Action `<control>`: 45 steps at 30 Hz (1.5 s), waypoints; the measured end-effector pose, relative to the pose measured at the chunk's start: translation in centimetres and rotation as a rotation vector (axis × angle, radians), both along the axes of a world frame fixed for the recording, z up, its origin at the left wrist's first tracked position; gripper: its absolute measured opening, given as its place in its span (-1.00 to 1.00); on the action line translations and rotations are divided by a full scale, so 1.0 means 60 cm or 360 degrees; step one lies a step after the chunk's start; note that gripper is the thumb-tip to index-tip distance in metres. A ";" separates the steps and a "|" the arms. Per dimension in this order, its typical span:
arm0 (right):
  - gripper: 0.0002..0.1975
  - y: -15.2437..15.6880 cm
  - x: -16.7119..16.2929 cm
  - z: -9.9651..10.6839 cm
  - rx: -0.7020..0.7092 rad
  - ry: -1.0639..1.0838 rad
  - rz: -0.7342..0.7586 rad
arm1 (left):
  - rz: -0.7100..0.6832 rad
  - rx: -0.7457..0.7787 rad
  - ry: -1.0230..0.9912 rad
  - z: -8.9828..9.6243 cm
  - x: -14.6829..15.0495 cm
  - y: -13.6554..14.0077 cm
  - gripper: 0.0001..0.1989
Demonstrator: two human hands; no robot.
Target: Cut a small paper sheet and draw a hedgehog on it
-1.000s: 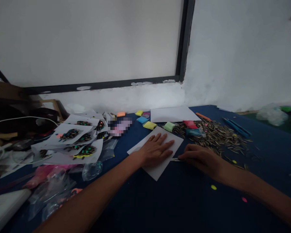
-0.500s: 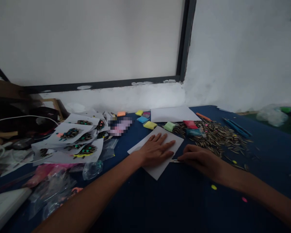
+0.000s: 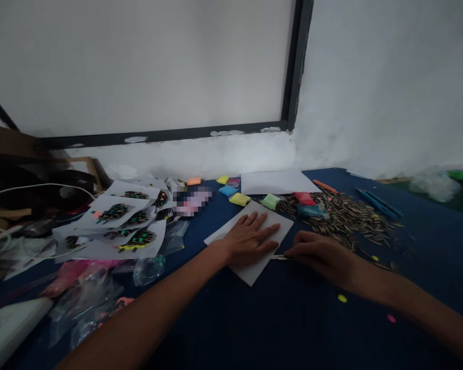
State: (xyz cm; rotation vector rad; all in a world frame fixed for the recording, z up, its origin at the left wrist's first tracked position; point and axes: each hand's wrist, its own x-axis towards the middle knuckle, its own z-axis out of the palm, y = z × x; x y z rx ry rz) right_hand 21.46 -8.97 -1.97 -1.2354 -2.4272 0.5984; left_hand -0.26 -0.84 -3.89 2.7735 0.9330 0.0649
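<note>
My left hand [image 3: 250, 239] lies flat with its fingers spread on a white sheet of paper [image 3: 250, 275], which rests at an angle on the blue tabletop. To the right of that sheet, my right hand [image 3: 320, 254] is closed, low over the table. A slim, pale tool [image 3: 280, 257] sticks out from its fingers, with the tip at the paper's right edge. Its kind is too small and dim to make out, and the rest of it is hidden in the hand. Beyond my right hand spreads a heap of striped sunflower seeds [image 3: 358, 218].
Decorated sheets of paper [image 3: 118, 221] are stacked at left, above clear plastic bags [image 3: 85, 298]. Coloured clay packets [image 3: 239, 199] lie behind the paper, near a white sheet stack [image 3: 278, 182]. Blue-handled tweezers or pliers [image 3: 380, 203] and an orange stick-like tool [image 3: 325, 186] lie at the right back.
</note>
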 end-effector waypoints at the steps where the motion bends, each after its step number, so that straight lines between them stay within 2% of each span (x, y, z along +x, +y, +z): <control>1: -0.63 -0.001 0.000 0.001 -0.0005 0.0001 0.0003 | 0.0000 0.0001 0.0000 0.000 0.000 0.000 -0.38; 25: -0.67 0.000 -0.003 -0.004 0.0017 -0.0010 0.0027 | 0.0045 -0.0020 0.0050 0.005 0.004 -0.004 -0.31; 30: -0.67 0.000 -0.007 -0.002 0.0078 -0.0044 0.0031 | 0.0054 -0.0025 0.0046 0.006 0.005 -0.004 -0.33; 45: -0.69 0.003 -0.010 -0.001 0.0018 -0.0073 0.0059 | 0.0046 -0.0013 0.0033 0.006 0.004 -0.007 -0.35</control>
